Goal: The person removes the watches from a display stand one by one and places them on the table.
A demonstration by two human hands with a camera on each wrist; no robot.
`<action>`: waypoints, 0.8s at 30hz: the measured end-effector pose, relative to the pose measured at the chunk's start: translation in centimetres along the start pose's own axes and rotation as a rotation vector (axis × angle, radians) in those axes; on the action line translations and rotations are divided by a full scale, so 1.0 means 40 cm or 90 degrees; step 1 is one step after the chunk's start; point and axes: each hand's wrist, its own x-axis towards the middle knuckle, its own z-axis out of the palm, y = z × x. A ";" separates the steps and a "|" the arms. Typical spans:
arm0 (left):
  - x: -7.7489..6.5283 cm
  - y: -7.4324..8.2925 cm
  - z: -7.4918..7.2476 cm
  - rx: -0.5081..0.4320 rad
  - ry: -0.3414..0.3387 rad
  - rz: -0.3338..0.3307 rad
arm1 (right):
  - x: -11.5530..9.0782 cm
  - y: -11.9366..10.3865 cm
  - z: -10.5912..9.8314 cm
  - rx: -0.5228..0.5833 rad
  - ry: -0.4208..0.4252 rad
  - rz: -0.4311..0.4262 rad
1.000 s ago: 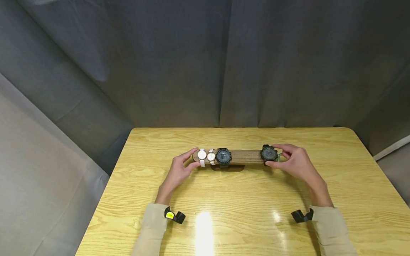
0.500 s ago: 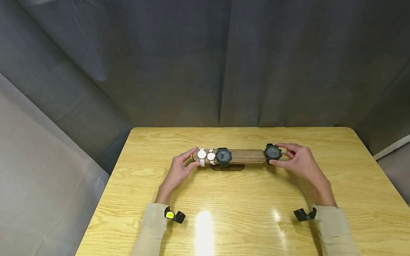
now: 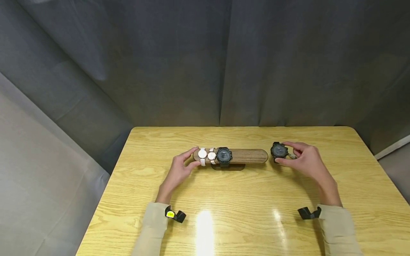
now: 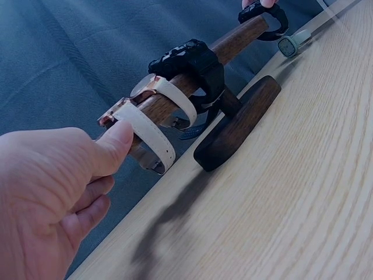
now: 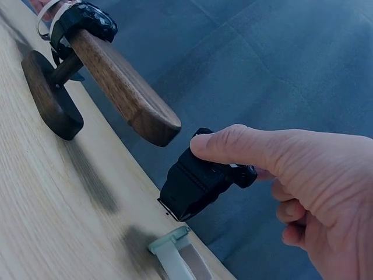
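A wooden watch stand with a round-ended bar carries two white-strapped watches and a chunky black watch toward its left end. My left hand grips that end, thumb on the near side beside the outermost white strap and a finger on the far side. Off the bar's bare right end, a second black watch is held by my right hand, thumb and finger on its opposite edges. Its strap hangs in a closed loop, apart from the bar in the right wrist view.
A pale green watch lies on the wooden table below my right hand. The stand's dark oval base rests on the tabletop. Grey curtains hang behind the table's far edge and on the left.
My right hand has drawn the black watch rightward off the bar's end, opening a gap between them. The left hand stays at the stand's left end.
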 end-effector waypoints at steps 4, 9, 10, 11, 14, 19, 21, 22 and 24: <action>0.000 0.003 0.000 -0.003 -0.002 -0.006 | -0.003 0.004 -0.013 -0.015 0.005 0.013; 0.002 0.006 0.002 -0.003 -0.003 -0.010 | -0.008 0.010 -0.029 -0.031 0.001 0.044; 0.003 0.006 0.002 -0.003 -0.002 -0.010 | -0.008 0.012 -0.032 -0.033 -0.001 0.050; 0.004 0.006 0.002 -0.003 -0.002 -0.009 | -0.008 0.013 -0.034 -0.034 -0.003 0.057; 0.004 0.006 0.002 -0.005 -0.002 -0.009 | -0.009 0.017 -0.040 -0.037 0.000 0.070; 0.003 0.006 0.001 -0.005 -0.001 -0.007 | -0.011 0.021 -0.047 -0.034 0.008 0.073; 0.002 0.007 0.001 -0.004 0.000 -0.007 | -0.012 0.022 -0.051 -0.040 0.014 0.069; 0.002 0.007 0.001 -0.001 0.001 -0.005 | -0.012 0.023 -0.053 -0.044 0.017 0.066; 0.002 0.007 0.000 0.000 0.001 -0.002 | -0.013 0.025 -0.059 -0.049 0.023 0.068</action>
